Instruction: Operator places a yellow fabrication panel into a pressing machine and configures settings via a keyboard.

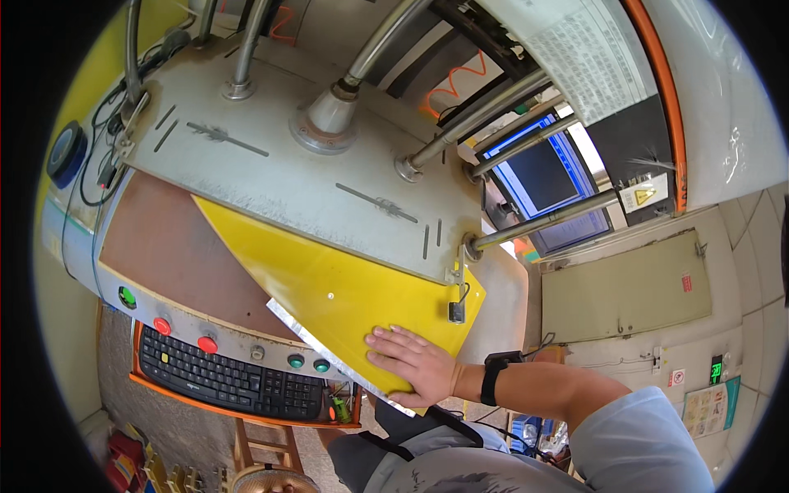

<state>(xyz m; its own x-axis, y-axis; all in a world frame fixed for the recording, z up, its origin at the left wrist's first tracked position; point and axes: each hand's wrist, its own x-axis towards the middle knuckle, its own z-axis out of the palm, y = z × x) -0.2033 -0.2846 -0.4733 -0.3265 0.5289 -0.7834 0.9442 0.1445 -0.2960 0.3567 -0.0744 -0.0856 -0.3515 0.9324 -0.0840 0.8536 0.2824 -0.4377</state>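
Observation:
My right hand [409,364] lies palm down on a large yellow sheet [329,263], fingers stretched to the left and slightly apart. A silver strip [329,352] runs along the sheet's front edge. The sheet sits askew on the brown bed [189,242] of a press, its back part hidden under the thick grey plate [271,177]. One corner juts past the bed's front toward my body. My left hand does not show; the sheet may cover it. A black band [496,378] circles my right wrist.
Metal rods rise from the plate. Red push buttons [207,344] and green ones line the press front, above a black keyboard [230,374] in an orange-edged drawer. A small black block [456,311] hangs at the plate's corner. Right stands a monitor [544,177]; below, a stool [267,476].

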